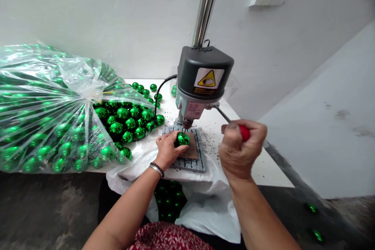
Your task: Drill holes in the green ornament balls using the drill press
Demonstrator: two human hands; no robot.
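A small drill press (pixel 205 72) stands on the white table, its chuck (pixel 187 123) pointing down. Under the bit lies a shiny green ball (pixel 183 139) on a brown board (pixel 191 152), which rests on the grey slotted base (pixel 202 160). My left hand (pixel 168 148) grips the ball from the left side, fingers behind it and thumb in front. The bit meets or nearly meets the ball's top; I cannot tell which. My right hand (pixel 243 146) is wrapped round the red knob (pixel 244 133) of the feed lever (pixel 224 115).
A big clear plastic bag (pixel 88 90) of green balls fills the left, with loose balls (pixel 153 87) beside it. Dark shavings litter the table. A white sack (pixel 211 211) holding green balls hangs at the front edge. Two balls (pixel 318 235) lie on the floor at right.
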